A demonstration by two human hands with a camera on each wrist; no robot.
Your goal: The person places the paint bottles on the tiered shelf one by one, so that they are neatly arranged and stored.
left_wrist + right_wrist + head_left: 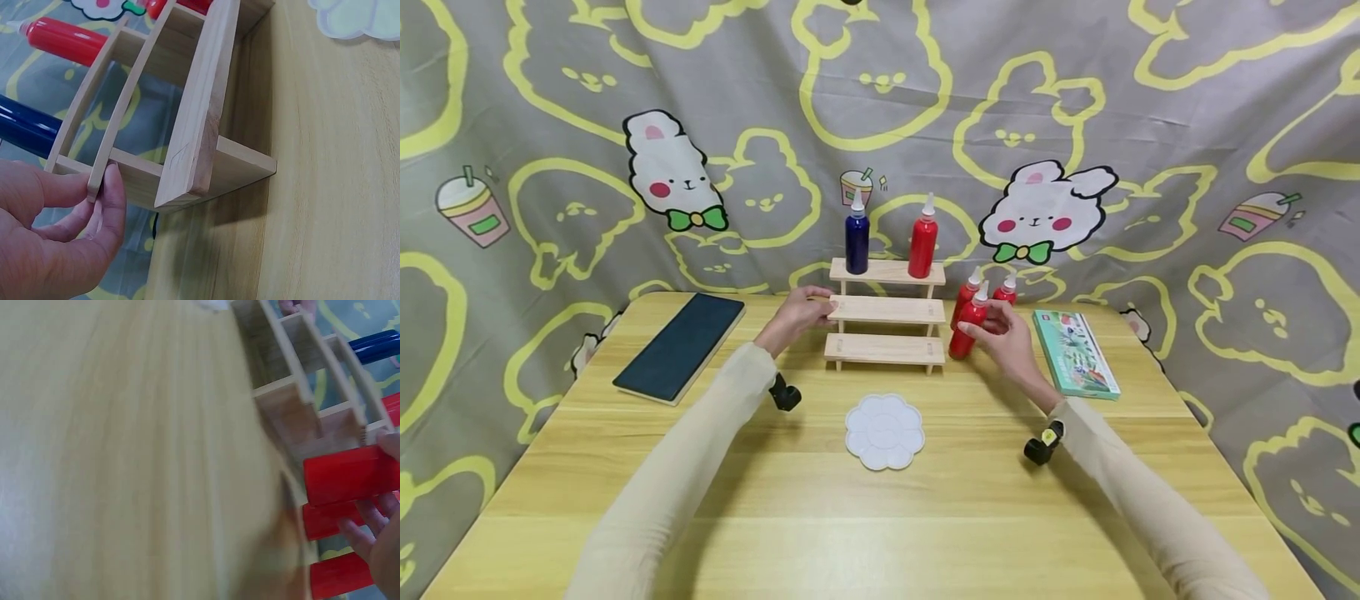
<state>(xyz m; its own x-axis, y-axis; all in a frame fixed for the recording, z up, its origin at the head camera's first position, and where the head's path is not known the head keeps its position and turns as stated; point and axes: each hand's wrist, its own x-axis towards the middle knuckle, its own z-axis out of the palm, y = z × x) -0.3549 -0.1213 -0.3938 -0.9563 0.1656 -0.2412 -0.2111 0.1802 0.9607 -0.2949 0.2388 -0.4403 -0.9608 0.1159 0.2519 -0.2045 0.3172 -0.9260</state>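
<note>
A three-tier wooden rack [887, 310] stands at the back of the table. My left hand [801, 315] pinches the left end of its middle shelf, thumb and fingers on the board's edge in the left wrist view [69, 225]. On the top shelf stand a dark blue bottle [857, 242] and a red bottle [922, 246]. Right of the rack, my right hand [1006, 342] grips a red bottle [967, 329], its body also visible in the right wrist view [344, 477]. Two more red bottles [964, 298] [1004, 292] are just behind it.
A white flower-shaped palette [884, 432] lies in front of the rack. At the left is a dark flat board [681, 346]; at the right lies a green illustrated box [1076, 354]. A patterned grey curtain [760, 100] hangs behind the table.
</note>
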